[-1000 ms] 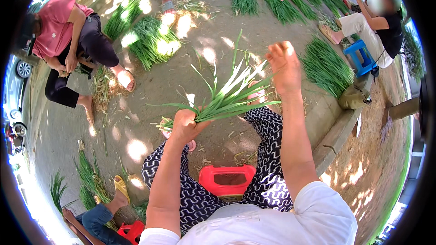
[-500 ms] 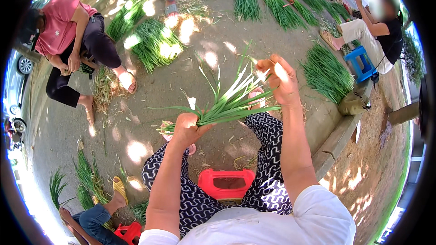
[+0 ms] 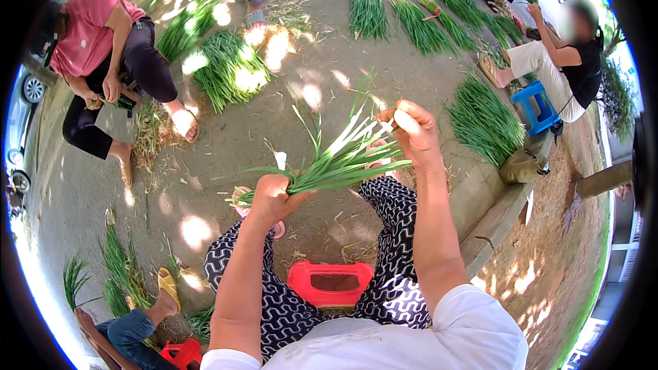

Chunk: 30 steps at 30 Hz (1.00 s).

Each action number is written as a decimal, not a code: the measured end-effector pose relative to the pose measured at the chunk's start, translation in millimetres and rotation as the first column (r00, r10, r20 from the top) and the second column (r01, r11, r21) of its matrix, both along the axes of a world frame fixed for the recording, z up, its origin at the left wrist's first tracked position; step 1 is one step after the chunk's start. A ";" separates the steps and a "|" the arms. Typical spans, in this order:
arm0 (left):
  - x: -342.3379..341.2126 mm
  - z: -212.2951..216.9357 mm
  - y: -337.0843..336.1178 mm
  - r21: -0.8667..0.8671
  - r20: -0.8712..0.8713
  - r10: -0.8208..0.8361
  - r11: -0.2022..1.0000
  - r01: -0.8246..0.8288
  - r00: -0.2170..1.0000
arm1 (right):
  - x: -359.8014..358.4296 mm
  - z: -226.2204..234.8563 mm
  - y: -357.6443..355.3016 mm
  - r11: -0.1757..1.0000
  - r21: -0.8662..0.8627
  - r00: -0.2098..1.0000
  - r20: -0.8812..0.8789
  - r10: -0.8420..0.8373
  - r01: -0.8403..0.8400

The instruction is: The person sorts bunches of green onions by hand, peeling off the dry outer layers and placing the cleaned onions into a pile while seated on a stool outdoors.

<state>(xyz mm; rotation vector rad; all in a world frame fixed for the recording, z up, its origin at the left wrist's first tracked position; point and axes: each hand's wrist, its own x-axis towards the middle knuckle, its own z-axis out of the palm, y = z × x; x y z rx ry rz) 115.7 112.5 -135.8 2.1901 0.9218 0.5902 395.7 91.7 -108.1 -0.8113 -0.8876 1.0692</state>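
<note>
My left hand (image 3: 274, 200) is wrapped round a loose bunch of garlic chives (image 3: 336, 163), held over my lap. The long green leaves fan out to the right, with pale white stem ends pointing up and right. At those pale ends is my right hand (image 3: 417, 136), its thumb and fingers pinched together on the tip of a stem. The curled fingers partly hide what they grip. A few leaves stick up and left out of the bunch.
Piles of green chives (image 3: 485, 120) lie on the ground ahead and to the right, beside a low concrete kerb (image 3: 490, 229). A red plastic stool (image 3: 330, 284) shows between my knees. Other people sit left, right and lower left; a blue stool (image 3: 537, 108) stands right.
My right hand's fingers have closed in a pinch at the white stem ends. My left hand keeps its hold on the bunch. The whole view has shifted slightly.
</note>
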 end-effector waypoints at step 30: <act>2.2 -3.0 0.8 0.138 0.080 0.112 0.983 -0.122 0.991 | -5.9 -19.7 17.8 0.725 -0.009 0.646 0.462 -0.608 0.689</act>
